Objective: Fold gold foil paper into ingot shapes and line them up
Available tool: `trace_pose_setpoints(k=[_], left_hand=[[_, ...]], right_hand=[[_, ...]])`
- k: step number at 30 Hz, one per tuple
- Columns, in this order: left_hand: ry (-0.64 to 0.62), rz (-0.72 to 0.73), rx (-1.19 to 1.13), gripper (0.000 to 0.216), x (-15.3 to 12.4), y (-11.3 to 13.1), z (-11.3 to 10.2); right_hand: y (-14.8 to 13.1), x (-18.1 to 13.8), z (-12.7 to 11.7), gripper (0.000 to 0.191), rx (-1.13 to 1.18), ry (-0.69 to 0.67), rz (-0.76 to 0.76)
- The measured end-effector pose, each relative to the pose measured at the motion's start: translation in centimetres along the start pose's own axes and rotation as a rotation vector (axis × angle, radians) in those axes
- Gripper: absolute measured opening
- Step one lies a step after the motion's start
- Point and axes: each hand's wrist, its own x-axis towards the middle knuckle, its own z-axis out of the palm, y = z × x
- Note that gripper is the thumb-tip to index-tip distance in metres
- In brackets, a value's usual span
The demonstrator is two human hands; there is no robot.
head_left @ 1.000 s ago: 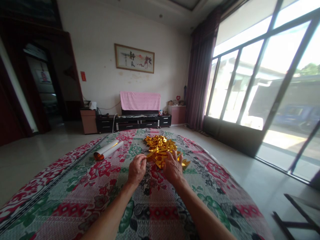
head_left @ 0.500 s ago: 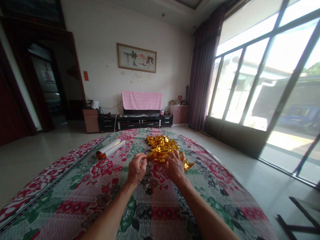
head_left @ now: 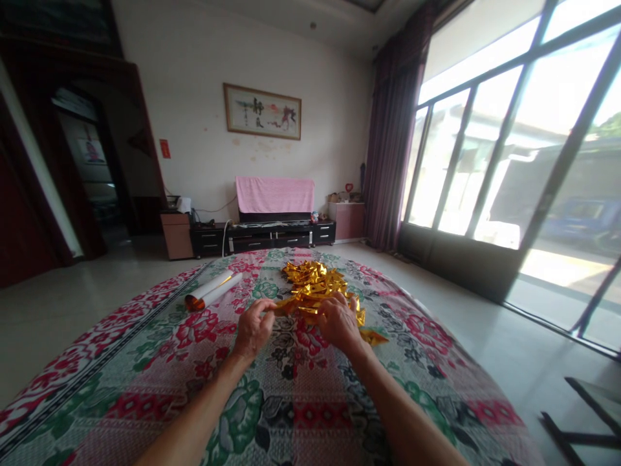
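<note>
Gold foil sheet (head_left: 295,305): crumpled strip held just above the cloth, spanning the gap between both hands, at the near edge of the foil pile.

- Left hand (head_left: 252,329): thumb and forefinger tips (head_left: 266,304) pressed together on the sheet's left end, other fingers curled in behind.
- Right hand (head_left: 341,322): back of hand faces the camera, fingers curled together down over the sheet's right end. Can't tell if they actually pinch it, since the grip is hidden.
- Both forearms bare, coming in from the bottom edge, wrists near each other.
- Foil pile (head_left: 315,278): heap of folded gold pieces directly beyond the hands, touching the right fingers.
- One loose gold piece (head_left: 374,336) lies flat just right of the right hand.
- Foil roll (head_left: 213,290): white outside, gold at the open end, lying on its side left of the pile, well apart from the left hand.
- All of it sits on a floral cloth (head_left: 301,401), red/green/white, covering a round surface.
- Beyond: tiled floor (head_left: 72,304), low dark cabinet (head_left: 262,236) with pink towel (head_left: 274,194) draped above it, framed picture (head_left: 262,111) on the wall, purple curtain (head_left: 388,142), big window (head_left: 509,149) on the right.
</note>
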Motion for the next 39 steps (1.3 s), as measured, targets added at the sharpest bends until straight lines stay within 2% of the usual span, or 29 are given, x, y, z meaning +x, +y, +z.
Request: trace_pose_setpoints(k=[4, 8, 11, 15, 21, 29, 39], left_hand=[[-0.001, -0.027, 0.056, 0.02, -0.1, -0.5, 0.5], [-0.032, -0.05, 0.133, 0.02, -0.4, -0.7, 1.3], [-0.088, 0.021, 0.137, 0.02, -0.3, -0.3, 1.9], [-0.169, 0.178, 0.07, 0.02, 0.0, 1.0, 3.1], [-0.24, 0.261, 0.087, 0.02, 0.4, 2.6, 4.9], [-0.255, 0.262, 0.113, 0.024, 0.1, 1.9, 6.9], [-0.172, 0.213, 0.065, 0.038, 0.2, 2.1, 6.7]], right_hand=[[0.0, 0.5, -0.7, 0.011, 0.052, -0.026, 0.019], [0.7, 1.4, -1.2, 0.014, 0.128, 0.031, 0.069], [1.4, 2.2, -1.5, 0.019, 0.191, 0.121, 0.195], [2.1, 2.7, -1.7, 0.022, 0.207, 0.166, 0.309], [2.7, 2.4, -1.3, 0.021, 0.175, 0.2, 0.279], [3.1, 2.4, -0.2, 0.017, 0.145, 0.188, 0.264], [2.7, 2.1, -0.2, 0.018, 0.132, 0.139, 0.207]])
